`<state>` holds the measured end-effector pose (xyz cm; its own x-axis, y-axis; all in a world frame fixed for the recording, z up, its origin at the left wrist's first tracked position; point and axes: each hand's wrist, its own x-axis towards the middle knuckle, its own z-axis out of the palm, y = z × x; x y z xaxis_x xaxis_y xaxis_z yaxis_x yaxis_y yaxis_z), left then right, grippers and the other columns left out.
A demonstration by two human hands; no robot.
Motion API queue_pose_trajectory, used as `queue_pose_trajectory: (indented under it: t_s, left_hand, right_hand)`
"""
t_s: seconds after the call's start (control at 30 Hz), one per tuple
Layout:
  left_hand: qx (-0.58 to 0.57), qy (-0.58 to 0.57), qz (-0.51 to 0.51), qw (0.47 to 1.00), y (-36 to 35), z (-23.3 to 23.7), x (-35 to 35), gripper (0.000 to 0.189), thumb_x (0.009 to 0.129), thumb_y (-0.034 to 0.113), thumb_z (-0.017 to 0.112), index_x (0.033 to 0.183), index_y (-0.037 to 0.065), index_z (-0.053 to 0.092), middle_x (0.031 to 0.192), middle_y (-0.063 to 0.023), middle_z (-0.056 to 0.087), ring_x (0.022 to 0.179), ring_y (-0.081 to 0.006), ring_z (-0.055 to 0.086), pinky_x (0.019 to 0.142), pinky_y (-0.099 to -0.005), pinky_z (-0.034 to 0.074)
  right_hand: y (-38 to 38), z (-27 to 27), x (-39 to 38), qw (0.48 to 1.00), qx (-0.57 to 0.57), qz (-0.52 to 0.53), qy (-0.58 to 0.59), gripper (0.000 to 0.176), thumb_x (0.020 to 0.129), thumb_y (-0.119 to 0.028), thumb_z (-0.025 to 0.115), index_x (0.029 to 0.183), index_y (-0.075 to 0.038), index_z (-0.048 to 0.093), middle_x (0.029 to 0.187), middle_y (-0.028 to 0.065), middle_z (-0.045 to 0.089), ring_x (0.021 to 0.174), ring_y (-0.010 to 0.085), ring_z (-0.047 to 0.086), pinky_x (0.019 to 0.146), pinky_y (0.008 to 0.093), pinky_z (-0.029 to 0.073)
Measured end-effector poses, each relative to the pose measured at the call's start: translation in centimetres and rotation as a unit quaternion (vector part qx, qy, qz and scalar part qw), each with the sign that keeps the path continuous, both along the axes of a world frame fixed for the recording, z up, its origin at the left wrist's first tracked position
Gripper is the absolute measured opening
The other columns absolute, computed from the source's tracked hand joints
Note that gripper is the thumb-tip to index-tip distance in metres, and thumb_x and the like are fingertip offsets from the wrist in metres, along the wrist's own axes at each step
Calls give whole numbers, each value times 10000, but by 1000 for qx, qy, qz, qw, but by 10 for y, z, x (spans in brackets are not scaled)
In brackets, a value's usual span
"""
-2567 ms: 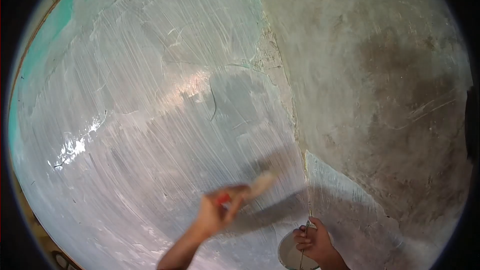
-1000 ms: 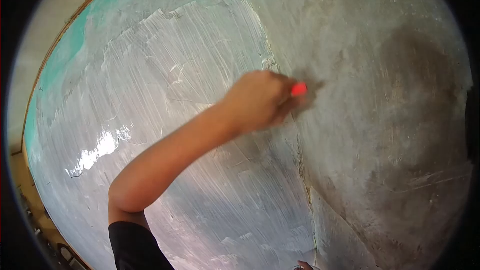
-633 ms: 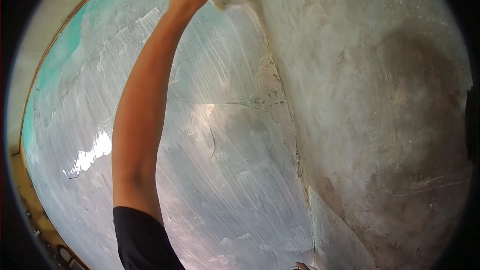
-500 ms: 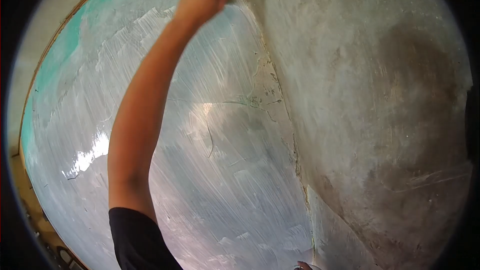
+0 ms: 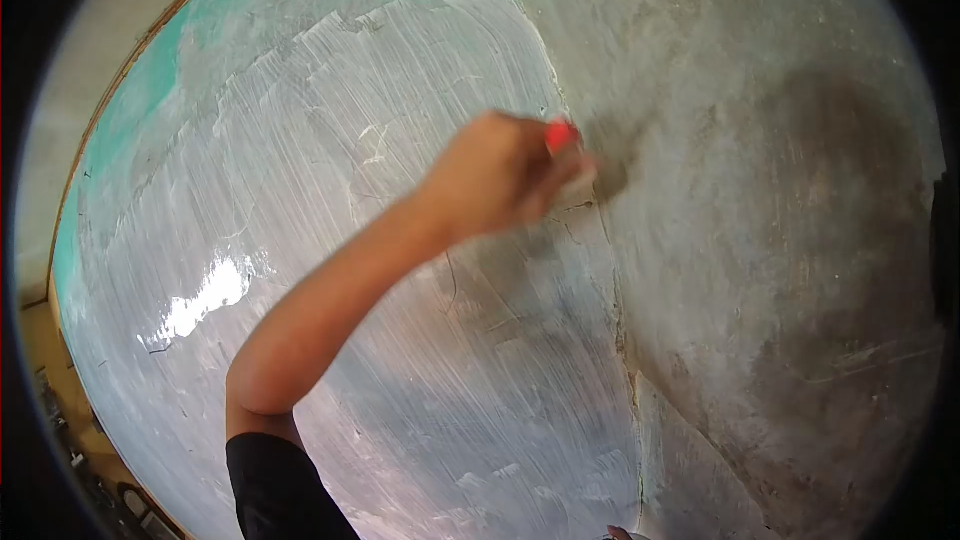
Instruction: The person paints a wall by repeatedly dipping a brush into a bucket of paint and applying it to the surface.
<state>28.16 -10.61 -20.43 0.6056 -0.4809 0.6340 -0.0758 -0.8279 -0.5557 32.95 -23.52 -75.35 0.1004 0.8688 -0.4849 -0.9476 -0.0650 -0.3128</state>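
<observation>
from my head view, my left hand (image 5: pixel 492 176) grasps a red-handled tool with a blurred pale head (image 5: pixel 560 136), one o'clock, before a streaky whitish wall (image 5: pixel 300 140). it seems light and firm, slippery if wet; best pinched by the handle. my right hand (image 5: pixel 619 533), five o'clock: grip unclear.

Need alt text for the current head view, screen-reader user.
A bare left hand, blurred, grips a red-ended tool near a rough seam between a pale, streaky surface and a grey-brown one. Green patches show at upper left, and a bright glare lies left of the arm. Just a bit of the right hand shows at the bottom edge.
</observation>
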Motion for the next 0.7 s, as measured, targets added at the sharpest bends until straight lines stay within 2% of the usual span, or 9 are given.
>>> queue_pose_trajectory:
  t_s: [0.1, 0.23, 0.37, 0.4, 0.43, 0.5, 0.57, 0.63, 0.7]
  left_hand:
    - [-57, -38, 11, 998, 11, 60, -5, 313, 922, 306, 683, 817, 14, 718, 648, -90, 647, 533, -152, 606, 497, -318, 463]
    - [-151, -97, 61, 982, 29, 125, -12, 469, 893, 437, 673, 818, -25, 693, 648, -93, 647, 530, -175, 623, 519, -312, 502]
    - [-91, -230, 17, 969, 43, 198, -28, 472, 909, 489, 636, 893, 26, 727, 675, -82, 658, 583, -185, 649, 526, -324, 522]
    - [-37, -283, 34, 958, 43, 216, -34, 377, 902, 366, 638, 839, -3, 677, 702, -154, 655, 636, -302, 643, 558, -385, 495]
    - [17, -335, 51, 941, 33, 220, -38, 297, 896, 244, 640, 786, -32, 628, 728, -227, 652, 690, -418, 637, 591, -446, 469]
    - [58, -365, 75, 926, 27, 213, -39, 258, 907, 240, 636, 811, 1, 650, 735, -205, 655, 647, -391, 633, 570, -443, 469]
    - [252, -386, 115, 880, 32, 201, -32, 311, 936, 407, 615, 936, 113, 715, 736, -87, 694, 634, -253, 678, 567, -377, 532]
    - [298, -344, 101, 884, 43, 176, -15, 192, 939, 327, 601, 967, 162, 696, 817, -73, 710, 691, -287, 686, 607, -406, 535]
    - [300, -263, 138, 906, 44, 123, -2, 136, 841, 191, 670, 976, 170, 677, 904, -55, 698, 779, -268, 682, 642, -399, 546]
  right_hand:
    - [6, 7, -1, 1000, -1, -16, -12, 452, 952, -476, 576, 658, -151, 466, 526, -21, 391, 398, 112, 260, 388, 278, 227]
    - [11, 7, -6, 999, -14, -22, -31, 452, 952, -476, 577, 658, -150, 468, 525, -22, 389, 398, 112, 261, 388, 276, 228]
    - [15, 4, -15, 998, -20, -29, -45, 451, 952, -475, 577, 658, -150, 470, 523, -24, 387, 399, 111, 263, 388, 274, 230]
    - [16, 5, -14, 998, -20, -36, -49, 451, 952, -475, 577, 658, -150, 470, 522, -24, 386, 399, 110, 263, 388, 274, 230]
    - [16, 6, -13, 998, -19, -43, -52, 451, 952, -475, 577, 658, -150, 471, 522, -25, 385, 399, 110, 263, 388, 274, 230]
    - [16, 7, -13, 997, -19, -57, -55, 451, 951, -475, 577, 658, -150, 472, 521, -26, 384, 399, 110, 264, 388, 273, 231]
    - [16, 6, -18, 996, -20, -68, -54, 451, 951, -475, 577, 657, -150, 473, 520, -27, 383, 400, 109, 264, 388, 272, 231]
    - [14, 4, -23, 995, -24, -74, -56, 451, 951, -475, 578, 657, -150, 474, 519, -27, 382, 400, 109, 265, 388, 271, 232]
    - [11, 1, -26, 995, -31, -79, -60, 450, 951, -475, 578, 657, -150, 474, 518, -28, 381, 400, 108, 266, 388, 270, 232]
